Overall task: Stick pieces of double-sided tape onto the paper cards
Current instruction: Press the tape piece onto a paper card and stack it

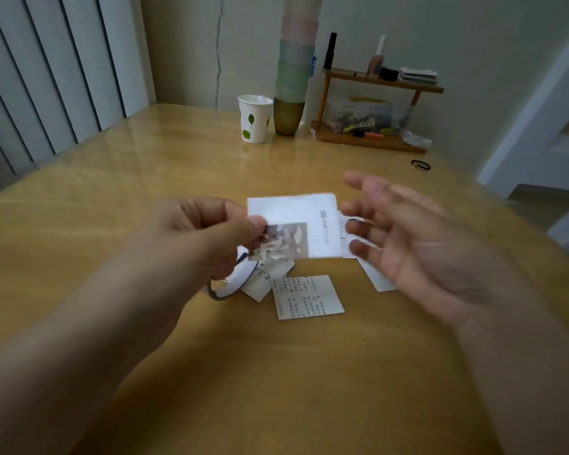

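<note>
The left hand pinches a photo-printed paper card up off the table, likely presenting it for tape, while the right hand hovers beside it, fingers spread and empty

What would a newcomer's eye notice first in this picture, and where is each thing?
First, the two hands at the centre: the left hand pinches a paper card with a small photo on it, above the wooden table, while the right hand is open beside it. Below them a printed card lies flat. At the far edge a tall stack of cups rises beside a leaf-patterned paper cup.
</note>
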